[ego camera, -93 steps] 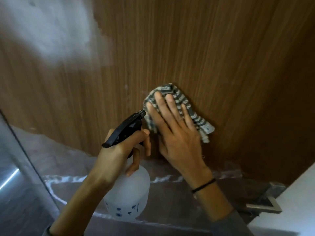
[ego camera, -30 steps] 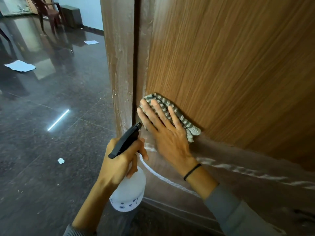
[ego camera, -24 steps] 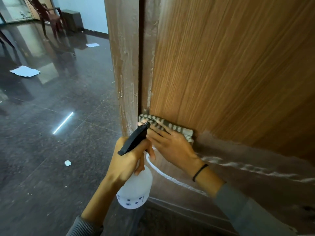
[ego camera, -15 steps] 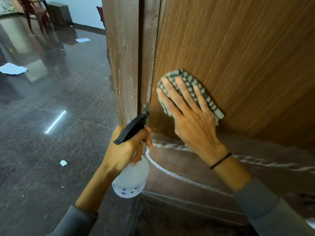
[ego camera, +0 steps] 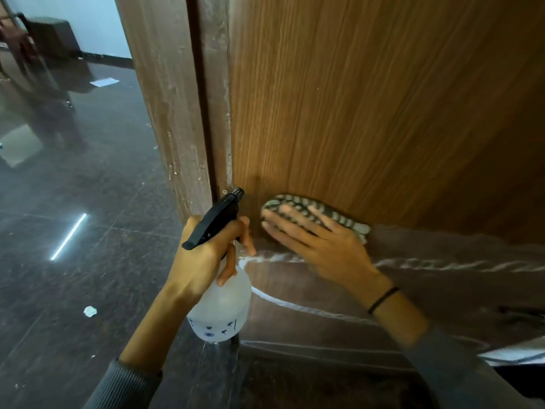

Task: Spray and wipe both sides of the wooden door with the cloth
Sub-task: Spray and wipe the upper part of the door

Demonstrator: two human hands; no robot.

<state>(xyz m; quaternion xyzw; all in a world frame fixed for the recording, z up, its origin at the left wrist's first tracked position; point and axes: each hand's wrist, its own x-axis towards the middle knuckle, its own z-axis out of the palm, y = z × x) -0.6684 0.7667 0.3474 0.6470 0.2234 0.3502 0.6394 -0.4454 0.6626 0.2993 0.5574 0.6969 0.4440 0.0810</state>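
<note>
Wiping the foot of the door, cloth flat, bottle in hand

Pressing flat against the wooden door (ego camera: 368, 113), the right hand (ego camera: 321, 246) has its fingers spread over a grey-and-white striped cloth (ego camera: 298, 202), pinning it to the panel low down, just above the door's bottom edge. That hand is blurred with motion, and a thin black band (ego camera: 383, 299) circles its wrist. The left hand (ego camera: 203, 258) is clenched around the neck of a translucent white spray bottle (ego camera: 221, 308) with a black trigger head, the nozzle pointing at the door close to its hinge edge, just left of the cloth. The bottle hangs upright below the fist. Left of the panel stands the scuffed brown door frame (ego camera: 165, 98), a dark gap between them. Dark polished floor (ego camera: 73, 276) stretches away to the left, dotted with scraps of white paper (ego camera: 90, 311), with pale curved streaks marking the floor below the door.
</note>
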